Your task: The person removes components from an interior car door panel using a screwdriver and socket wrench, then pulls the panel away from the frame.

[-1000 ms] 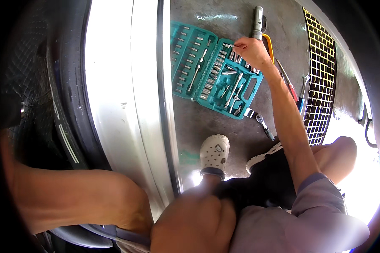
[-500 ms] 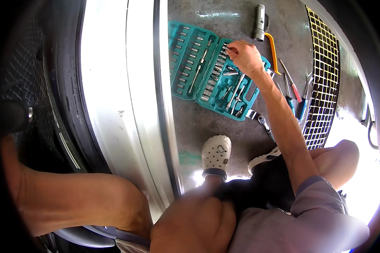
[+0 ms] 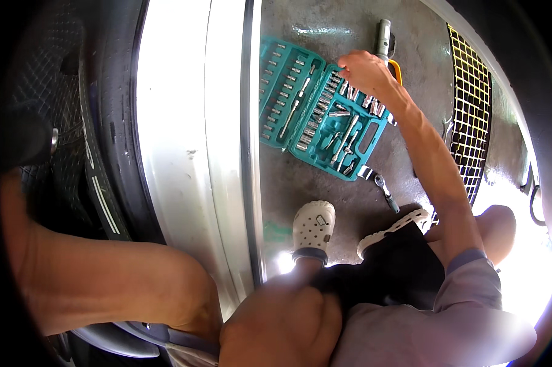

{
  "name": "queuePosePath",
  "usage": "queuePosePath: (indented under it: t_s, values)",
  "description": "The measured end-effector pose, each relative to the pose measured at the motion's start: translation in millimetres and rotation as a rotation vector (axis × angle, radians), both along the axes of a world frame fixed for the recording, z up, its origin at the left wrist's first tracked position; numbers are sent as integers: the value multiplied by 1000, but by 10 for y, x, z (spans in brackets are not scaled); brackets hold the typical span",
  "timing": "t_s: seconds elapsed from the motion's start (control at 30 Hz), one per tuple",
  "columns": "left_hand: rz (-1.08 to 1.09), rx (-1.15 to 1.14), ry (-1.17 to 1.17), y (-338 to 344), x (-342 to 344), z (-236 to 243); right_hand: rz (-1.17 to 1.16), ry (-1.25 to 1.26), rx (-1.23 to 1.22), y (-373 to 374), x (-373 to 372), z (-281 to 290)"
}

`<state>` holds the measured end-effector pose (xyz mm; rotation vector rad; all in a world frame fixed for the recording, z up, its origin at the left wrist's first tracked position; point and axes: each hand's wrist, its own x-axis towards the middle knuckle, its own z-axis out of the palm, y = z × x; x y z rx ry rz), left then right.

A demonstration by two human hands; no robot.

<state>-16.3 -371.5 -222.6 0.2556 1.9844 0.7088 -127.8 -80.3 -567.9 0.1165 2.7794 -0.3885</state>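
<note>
- So the right hand (image 3: 368,72) is over the top corner of the open teal socket case (image 3: 320,145), back of the hand up, fingers curled down toward the row of small sockets
- Can't tell if those fingers are apart, together or clamped on a socket, the fingertips are mostly hidden
- Case is flat on the grey floor, just right of the car's silver sill (image 3: 178,122), its 2 halves spread open
- Left half (image 3: 291,51) has little sockets in rows plus a long thin rod, right half has more sockets and a few longer tools
- Left hand (image 3: 14,202) is just a dim blurry bit at the left rim near a dark round thing, can't tell what it's doing
- Ratchet (image 3: 387,192) lies just off the case's lower right corner
- Grey flashlight (image 3: 383,40) and a yellow-handled tool (image 3: 398,70) sit past the right hand
- 2 pale clogs (image 3: 313,226) on the floor, below the case, yellow grating (image 3: 470,98) off to the right
</note>
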Motion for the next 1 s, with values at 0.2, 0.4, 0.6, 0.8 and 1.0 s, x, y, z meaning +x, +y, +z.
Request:
queuePosePath:
  t_s: [0.2, 0.4, 0.6, 0.8, 1.0]
  values:
    - [123, -77, -32, 27, 30, 45, 211, -51, 189, -72, -155, -1]
    - [-2, -85, 33, -34, 54, 25, 247, -60, 186, -192, -240, 140]
    - [7, -35, 99, -58, 152, -42, 308, -126, 187, -218, -407, 165]
    - [40, -135, 43, 51, 130, -38, 292, -287, 213, -262, -592, 208]
    - [81, -142, -12, 131, 108, -194, 413, -274, 126, -49, -605, -12]
